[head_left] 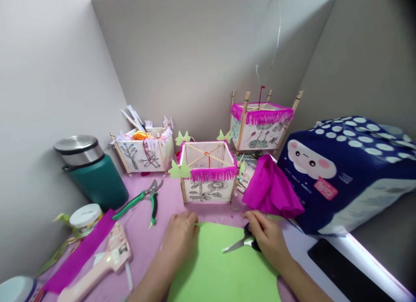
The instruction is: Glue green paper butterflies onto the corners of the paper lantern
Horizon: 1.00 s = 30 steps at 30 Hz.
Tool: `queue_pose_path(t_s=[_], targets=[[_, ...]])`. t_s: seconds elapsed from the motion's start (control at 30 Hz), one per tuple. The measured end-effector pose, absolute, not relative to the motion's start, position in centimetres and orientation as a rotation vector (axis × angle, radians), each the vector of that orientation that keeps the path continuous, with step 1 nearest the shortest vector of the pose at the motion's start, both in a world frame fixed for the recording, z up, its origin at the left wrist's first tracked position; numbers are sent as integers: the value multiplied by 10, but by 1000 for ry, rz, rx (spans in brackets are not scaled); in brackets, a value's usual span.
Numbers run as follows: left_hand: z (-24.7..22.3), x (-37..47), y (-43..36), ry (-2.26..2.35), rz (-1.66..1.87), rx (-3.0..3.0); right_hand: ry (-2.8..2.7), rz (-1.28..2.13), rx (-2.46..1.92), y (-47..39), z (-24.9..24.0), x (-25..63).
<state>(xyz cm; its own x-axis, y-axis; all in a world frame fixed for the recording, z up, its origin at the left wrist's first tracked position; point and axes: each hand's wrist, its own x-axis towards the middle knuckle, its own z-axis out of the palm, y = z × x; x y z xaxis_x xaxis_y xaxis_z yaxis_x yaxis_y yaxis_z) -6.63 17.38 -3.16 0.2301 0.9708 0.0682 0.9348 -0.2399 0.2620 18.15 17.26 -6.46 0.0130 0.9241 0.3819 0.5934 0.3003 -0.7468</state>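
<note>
A sheet of light green paper (pixel 224 276) lies in front of me on the table. My left hand (pixel 182 232) is closed at its upper left corner, fingers curled on the edge. The scissors (pixel 234 245) are in my right hand (pixel 267 237), blades pointing left over the paper; its fingers partly hide the handles. Just beyond the sheet stands a square paper lantern (pixel 210 193) with stick edges, a magenta fringe and drawn flowers. Green paper butterflies (pixel 180 169) sit at its corners. A bit of green (pixel 275 217) shows beside my right hand.
Two more lanterns stand behind, one left (pixel 143 157) and one right (pixel 263 131). At left are a teal flask (pixel 97 180), pruning shears (pixel 138 202), a magenta strip (pixel 81 254) and a pink glue gun (pixel 113 261). Magenta paper (pixel 271 189), a blue package (pixel 351 176) and a phone (pixel 347 271) are at right.
</note>
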Motion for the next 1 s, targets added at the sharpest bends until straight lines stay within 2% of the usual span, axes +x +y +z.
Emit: queue_pose_path(t_s=[0.43,0.6,0.9,1.0], targets=[[-39,-62,181,1760,501,2459,-1879,448,-1290,174,-80,185],[-39,-65,180,1843,780,2344,-1846,427,-1298,171,-75,185],[-37,-76,194,1901,1437,1787,-1899,354,-1239,171,-72,183],[-34,-83,201,1978,1420,1668,-1916,353,-1233,169,-76,183]])
